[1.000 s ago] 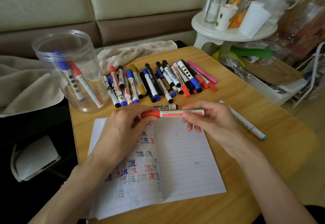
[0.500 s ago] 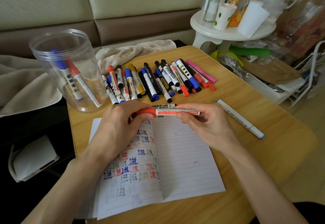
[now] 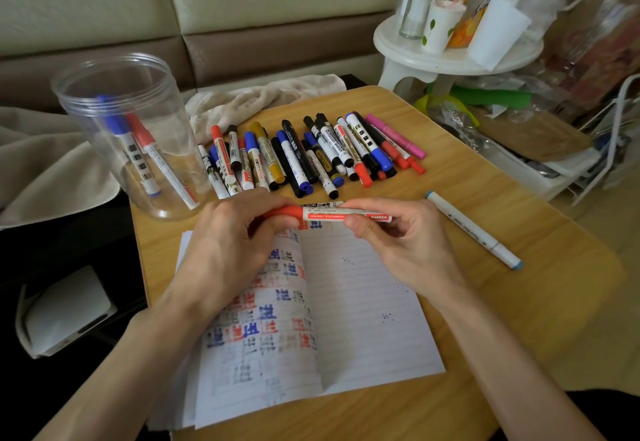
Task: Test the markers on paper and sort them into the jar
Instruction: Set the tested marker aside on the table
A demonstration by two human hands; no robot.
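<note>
A red-capped white marker (image 3: 329, 214) lies level in the air above the top edge of the open notebook (image 3: 360, 309). My left hand (image 3: 228, 250) grips its red cap end; my right hand (image 3: 398, 243) pinches its white barrel. The left page carries several blue, red and black test scribbles. A black-and-white marker (image 3: 320, 204) lies on the table just behind the held one. Beyond it, a row of several markers (image 3: 311, 153) spreads across the wooden table (image 3: 519, 302). The clear plastic jar (image 3: 128, 135) at the table's far left corner holds a blue marker and a red marker.
A long white marker with light-blue ends (image 3: 474, 229) lies right of my right hand. A beige cloth (image 3: 263, 101) sits behind the markers. A white round stool (image 3: 453, 52) with cups and bottles stands at the back right. A white device (image 3: 65, 312) lies on the dark surface at left.
Both hands and the red-capped marker have shifted slightly left and toward me; the hands have drawn closer together along the marker.
</note>
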